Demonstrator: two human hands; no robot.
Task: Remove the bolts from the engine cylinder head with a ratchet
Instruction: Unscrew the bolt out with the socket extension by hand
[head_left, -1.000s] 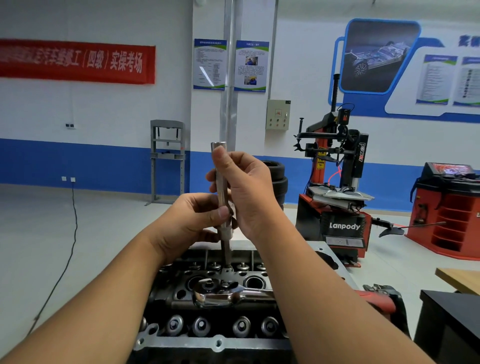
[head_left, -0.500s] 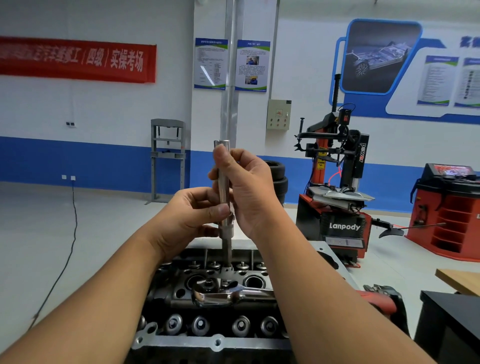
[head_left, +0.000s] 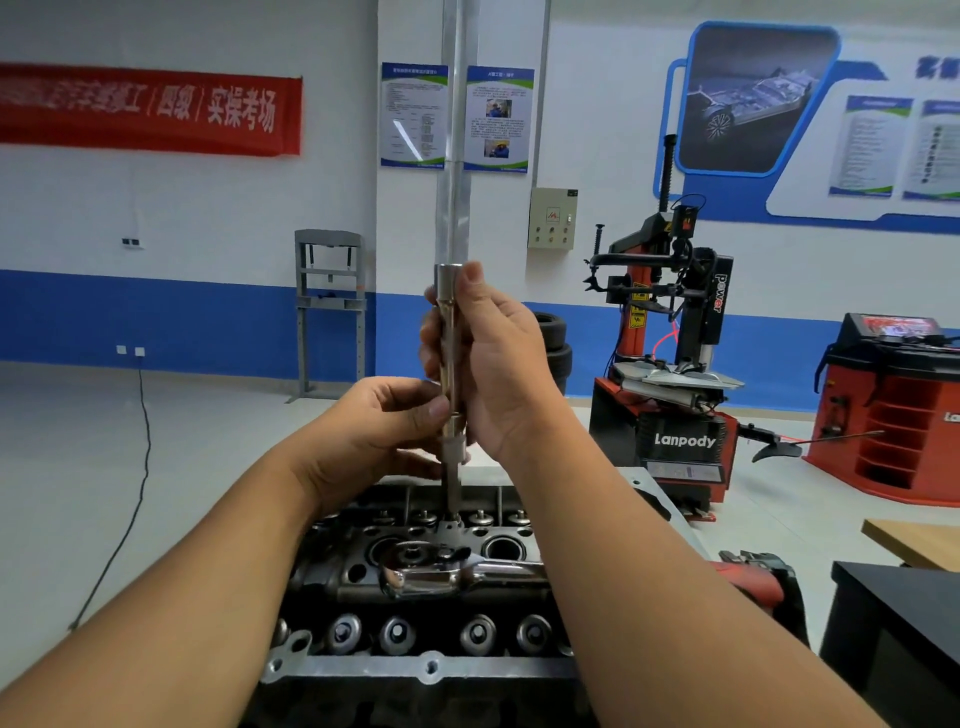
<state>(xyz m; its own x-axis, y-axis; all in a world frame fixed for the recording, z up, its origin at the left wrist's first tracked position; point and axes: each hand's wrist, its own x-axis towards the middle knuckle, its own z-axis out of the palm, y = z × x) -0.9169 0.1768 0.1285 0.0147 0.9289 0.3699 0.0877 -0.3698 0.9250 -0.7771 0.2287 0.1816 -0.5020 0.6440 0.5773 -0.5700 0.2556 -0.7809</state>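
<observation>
The engine cylinder head lies low in the middle, with valve springs in rows. A chrome ratchet rests flat on top of it, held by nobody. Above it stands a long steel extension bar with a socket, upright, its lower end reaching down into the head. My right hand grips the upper part of the bar, thumb near its top. My left hand pinches the socket joint lower down with thumb and fingers. The bolt under the bar is hidden.
A red power tool lies to the right of the head. A dark table corner and a wooden board sit at the right edge. A tyre changer stands behind, a cable runs over the floor at left.
The bar with socket has risen a little, and both hands have gone up with it. The ratchet has stayed flat on the head.
</observation>
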